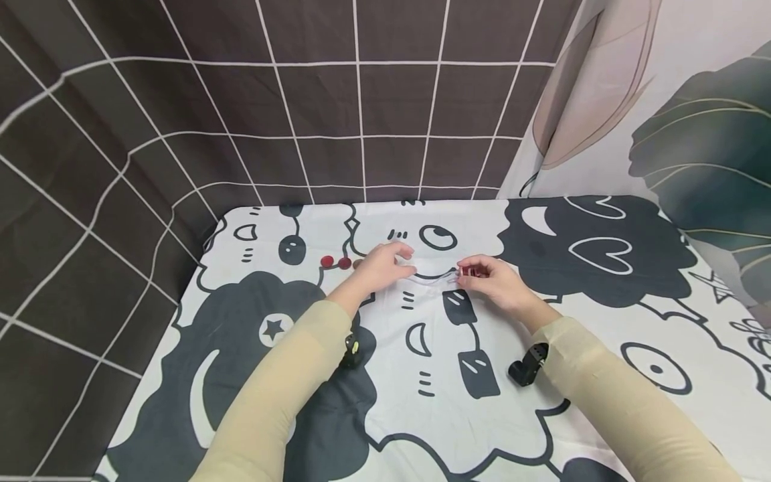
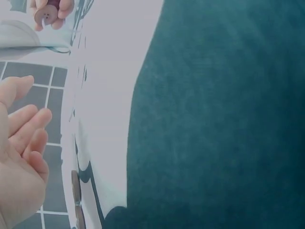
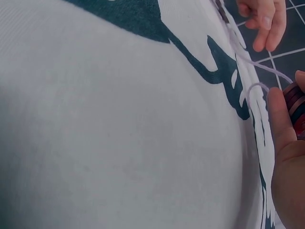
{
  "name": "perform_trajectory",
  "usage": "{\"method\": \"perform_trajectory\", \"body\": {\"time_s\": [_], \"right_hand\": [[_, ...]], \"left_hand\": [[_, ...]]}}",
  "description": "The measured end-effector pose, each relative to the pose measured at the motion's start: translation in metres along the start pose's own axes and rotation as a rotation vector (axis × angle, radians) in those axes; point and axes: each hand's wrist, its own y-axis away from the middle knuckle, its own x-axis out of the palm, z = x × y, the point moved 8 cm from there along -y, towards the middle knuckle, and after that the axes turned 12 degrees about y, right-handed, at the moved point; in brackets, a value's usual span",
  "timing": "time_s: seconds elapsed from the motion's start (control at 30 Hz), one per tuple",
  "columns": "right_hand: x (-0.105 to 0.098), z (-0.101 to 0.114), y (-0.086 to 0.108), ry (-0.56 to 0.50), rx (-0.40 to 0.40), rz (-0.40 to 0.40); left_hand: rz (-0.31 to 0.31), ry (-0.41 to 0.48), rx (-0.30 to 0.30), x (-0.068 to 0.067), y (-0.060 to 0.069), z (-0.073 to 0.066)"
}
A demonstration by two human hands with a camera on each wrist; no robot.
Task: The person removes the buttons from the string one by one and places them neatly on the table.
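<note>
My right hand (image 1: 492, 280) pinches a stack of red and dark buttons (image 3: 294, 102) between thumb and fingers. A pale button (image 2: 46, 15) with small holes faces outward in the left wrist view. From the stack a thin whitish string (image 3: 267, 68) runs left, with a short curved end beside the right fingertip. My left hand (image 1: 383, 263) is just above the cloth, fingers loosely bent and nothing between them. Beside it, a red button (image 1: 327, 262), another red button (image 1: 345, 263) and a brownish button (image 1: 358, 264) lie in a row, the last partly hidden by that hand.
A white cloth (image 1: 397, 375) with dark cartoon prints covers the table. Behind and to the left hangs a dark grid-patterned curtain (image 1: 319, 100). A pale leaf-print curtain (image 1: 680, 53) hangs at the right, with a thin black cord (image 1: 529, 182) near the table's back edge.
</note>
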Motion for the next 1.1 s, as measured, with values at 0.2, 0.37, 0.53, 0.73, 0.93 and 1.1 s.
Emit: {"method": "perform_trajectory", "body": {"time_s": [0.2,0.37,0.53,0.73,0.93,1.1], "right_hand": [[0.002,-0.017,-0.008,-0.015,-0.016,-0.018],[0.005,-0.016,-0.009,-0.087,-0.023,0.005],[0.008,-0.016,-0.009,-0.204,-0.034,0.036],[0.008,-0.016,-0.008,-0.212,-0.030,0.047],[0.005,-0.016,-0.008,-0.080,-0.015,0.017],[0.002,-0.016,-0.007,0.000,-0.019,-0.007]], "left_hand": [[0.015,0.024,0.017,0.002,0.000,-0.003],[0.019,0.060,0.014,0.008,-0.002,-0.002],[0.025,0.074,0.020,0.013,-0.004,-0.004],[0.049,0.083,0.050,0.021,-0.006,-0.009],[0.085,0.121,0.068,0.029,-0.006,-0.014],[0.107,0.139,0.074,0.033,-0.007,-0.019]]}}
